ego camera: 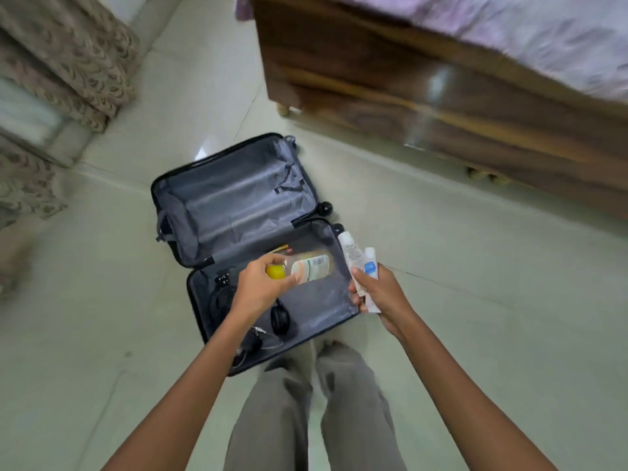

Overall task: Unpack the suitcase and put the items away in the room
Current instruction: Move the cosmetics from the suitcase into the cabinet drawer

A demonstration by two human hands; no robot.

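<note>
Gaping black suitcase (238,198), grey-lined inside.

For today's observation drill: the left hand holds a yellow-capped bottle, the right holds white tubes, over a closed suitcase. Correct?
No: the head view shows the suitcase open, not closed. The left hand holds a yellow-capped bottle, the right hand holds white tubes, over it.

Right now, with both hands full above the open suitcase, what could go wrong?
The right hand pinches several white tubes in one bunch; one could slip to the floor. The left hand grips the clear bottle at its yellow-capped end, sideways over the suitcase; dropped, it might strike the headphones lying inside. The cables beside the headphones look tangled and may snag when lifted.
</note>
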